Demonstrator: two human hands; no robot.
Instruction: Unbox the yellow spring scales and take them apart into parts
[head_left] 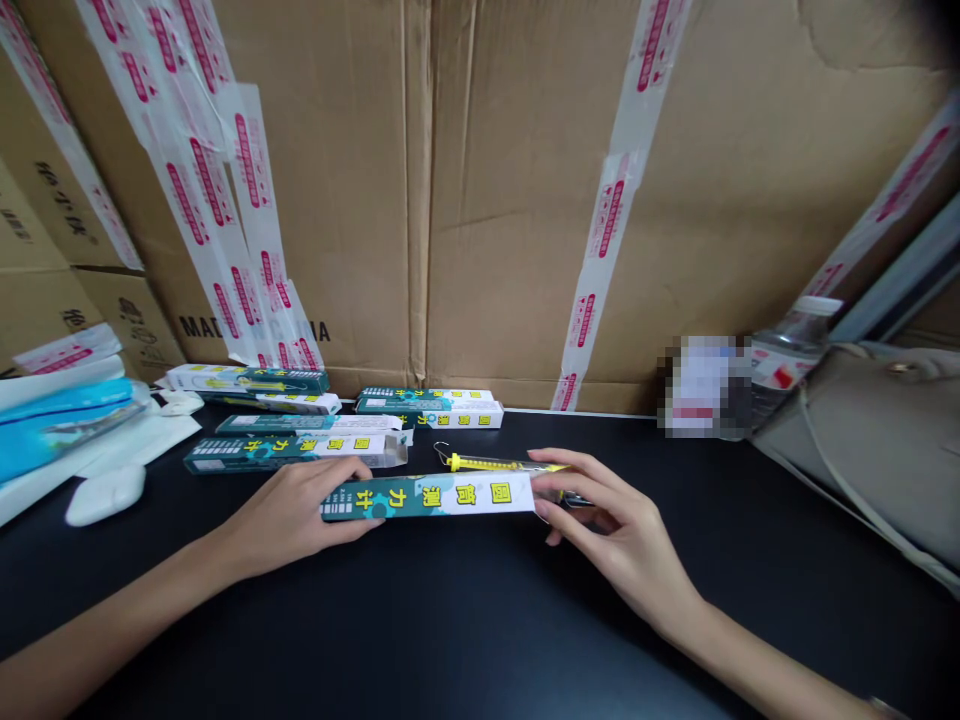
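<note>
A long narrow teal and white box (435, 496) with yellow characters lies across the black table (465, 620) in front of me. My left hand (300, 515) is closed on its left end, fingers curled over the top edge. My right hand (615, 525) pinches its right end between thumb and fingertips. Just behind the box lies a yellow tubular spring scale (499, 464) with a metal ring at its left end, partly hidden by the box and my right fingers.
Several more of the same boxes (300, 445) lie at the back left and back centre. A white mouse-like object (105, 493) and blue packets (60, 425) sit at left. Taped cardboard cartons (465, 200) wall the back. A water bottle (787, 365) and beige bag (862, 440) are at right.
</note>
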